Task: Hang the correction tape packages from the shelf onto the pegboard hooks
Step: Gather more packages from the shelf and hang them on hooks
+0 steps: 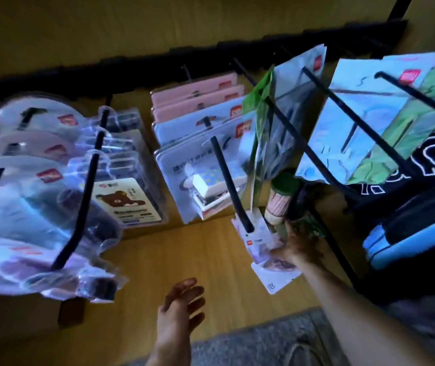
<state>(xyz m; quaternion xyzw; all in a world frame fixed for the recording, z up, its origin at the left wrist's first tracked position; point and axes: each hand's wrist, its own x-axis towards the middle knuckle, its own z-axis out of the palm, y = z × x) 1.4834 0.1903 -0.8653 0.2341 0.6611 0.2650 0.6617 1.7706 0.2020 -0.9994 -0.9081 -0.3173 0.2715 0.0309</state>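
Note:
My right hand [299, 245] grips a small stack of white and pink correction tape packages [266, 249] low at centre right, just past the tip of a black peg hook [233, 186]. The packages' top edge lies at that hook's tip. My left hand [182, 299] hovers lower in the middle with fingers spread and relaxed, holding nothing. More carded packages [206, 143] in pink and white hang on that hook, close to the wooden board.
Clear blister packs [39, 180] hang on hooks at left, one with a brown bear card [126, 202]. Light blue and green bags [369, 122] hang on long hooks at right, above a blue-edged black item [409, 233]. Grey floor [264, 344] lies below.

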